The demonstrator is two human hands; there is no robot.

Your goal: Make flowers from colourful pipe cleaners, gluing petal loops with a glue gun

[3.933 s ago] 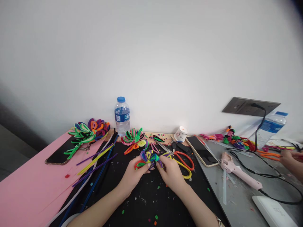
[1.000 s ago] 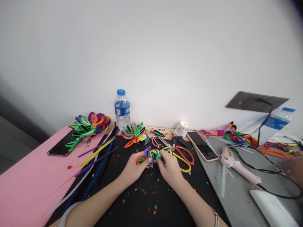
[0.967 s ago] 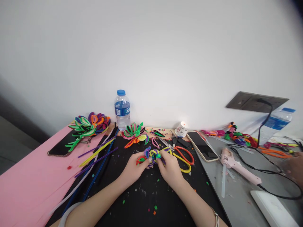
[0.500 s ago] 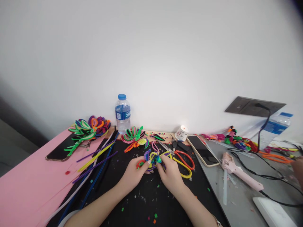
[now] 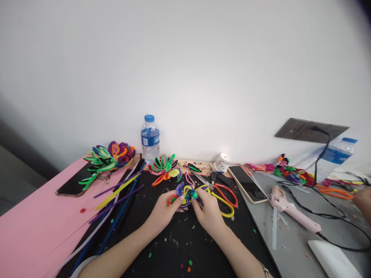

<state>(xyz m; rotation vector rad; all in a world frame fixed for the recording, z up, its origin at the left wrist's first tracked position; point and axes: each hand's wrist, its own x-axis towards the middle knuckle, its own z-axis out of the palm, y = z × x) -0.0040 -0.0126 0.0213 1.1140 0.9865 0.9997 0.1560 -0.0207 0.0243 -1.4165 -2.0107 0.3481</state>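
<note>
Here I have the left hand [image 5: 162, 207] and right hand [image 5: 211, 211] pinching a multicoloured fuzzy bundle [image 5: 188, 191], lower centre of frame, scissors [image 5: 218, 187] lying just right.

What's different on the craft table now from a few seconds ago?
Just one little thing: the other person's hand has drawn back to the right, showing more of the orange fuzzy sticks. The left hand and right hand still hold the colorful fuzzy bundle; nothing was let go. The scissors and pink glue gun stayed put.
</note>
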